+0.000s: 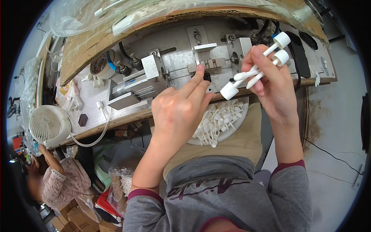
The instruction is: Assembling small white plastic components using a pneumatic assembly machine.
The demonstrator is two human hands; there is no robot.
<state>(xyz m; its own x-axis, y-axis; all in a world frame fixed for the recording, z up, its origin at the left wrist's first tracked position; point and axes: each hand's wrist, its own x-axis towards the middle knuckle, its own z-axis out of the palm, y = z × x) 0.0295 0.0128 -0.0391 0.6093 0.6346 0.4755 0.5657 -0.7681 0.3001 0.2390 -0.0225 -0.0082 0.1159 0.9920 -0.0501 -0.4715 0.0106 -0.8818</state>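
My left hand reaches over the bench, index finger stretched out and thumb apart. Its index fingertip rests at a small metal clamp block, right by a short white rod. Whether the fingertip presses the rod, I cannot tell. My right hand, raised at the bench's front edge, is closed around three white applicators with ribbed caps and slim stems. Two caps point up and right; one points down and left. On my lap, partly behind the left hand, a pale round tray holds many similar white pieces.
A metal cylinder unit with hoses stands left of the clamp. Cardboard and plastic sheeting overhang the bench's back. A white fan and a tape roll sit at left. Another person is at lower left.
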